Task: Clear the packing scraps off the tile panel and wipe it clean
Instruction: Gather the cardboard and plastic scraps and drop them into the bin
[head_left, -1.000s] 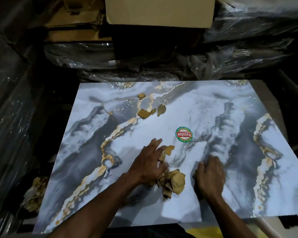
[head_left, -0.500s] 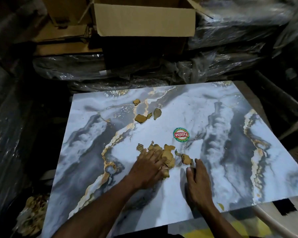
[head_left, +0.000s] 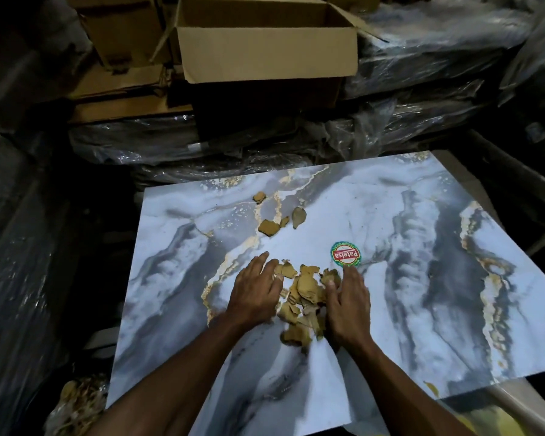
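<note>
My left hand (head_left: 257, 289) lies flat on the marbled panel (head_left: 422, 309), fingers (head_left: 258, 262) spread, walling in the heap of scraps (head_left: 302, 297) at the panel's near middle so nothing slides away left. Four more scraps (head_left: 272, 220) lie loose further off, not yet gathered, left of a round sticker (head_left: 345, 253). My right hand (head_left: 348, 305) cups the heap's other side, fingers together and curled against it, I judge to scoop. No cloth in sight for wiping.
</note>
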{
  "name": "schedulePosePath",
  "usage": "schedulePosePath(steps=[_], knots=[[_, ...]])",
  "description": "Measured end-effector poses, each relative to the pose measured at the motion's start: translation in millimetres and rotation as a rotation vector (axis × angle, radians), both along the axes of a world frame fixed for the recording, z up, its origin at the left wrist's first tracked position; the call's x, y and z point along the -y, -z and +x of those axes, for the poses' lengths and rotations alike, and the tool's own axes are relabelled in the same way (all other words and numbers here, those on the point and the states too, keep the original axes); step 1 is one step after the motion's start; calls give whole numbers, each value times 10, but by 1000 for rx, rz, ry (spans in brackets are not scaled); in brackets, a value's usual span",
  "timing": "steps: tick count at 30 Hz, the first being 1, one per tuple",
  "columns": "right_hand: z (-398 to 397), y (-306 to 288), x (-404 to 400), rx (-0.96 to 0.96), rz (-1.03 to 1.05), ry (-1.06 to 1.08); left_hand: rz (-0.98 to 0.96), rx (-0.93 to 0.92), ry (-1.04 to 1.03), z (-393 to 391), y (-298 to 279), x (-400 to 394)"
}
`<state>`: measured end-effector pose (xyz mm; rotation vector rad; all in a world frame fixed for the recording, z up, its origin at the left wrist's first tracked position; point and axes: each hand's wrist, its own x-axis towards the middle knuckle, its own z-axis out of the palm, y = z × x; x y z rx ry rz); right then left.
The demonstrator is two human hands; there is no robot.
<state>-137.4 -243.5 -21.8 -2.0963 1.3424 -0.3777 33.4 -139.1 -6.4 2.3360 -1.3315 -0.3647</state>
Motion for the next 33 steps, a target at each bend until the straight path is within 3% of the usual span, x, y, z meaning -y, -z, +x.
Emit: schedulePosePath(steps=[2, 5, 8, 12, 17, 22, 33], knots=[[2, 42, 100, -37, 1, 7, -9, -42, -29, 65, 12, 85], [131, 137, 202, -50, -23, -161, 0, -111, -130, 164, 36, 281], [267, 114, 359, 35, 39, -328, 37, -182, -214, 287, 39, 499], [529, -28, 899, 87, 79, -381, 23, -169, -360, 549, -27, 926], [1140, 7, 1517, 99, 17, -542, 178, -131, -346, 1045, 34, 1599], [1602, 113, 1747, -108, -117, -777, 310, -38, -285, 1301, 113, 1856], [1352, 158, 1492, -142, -309, -950, 137, 180, -30, 597, 153, 1098]])
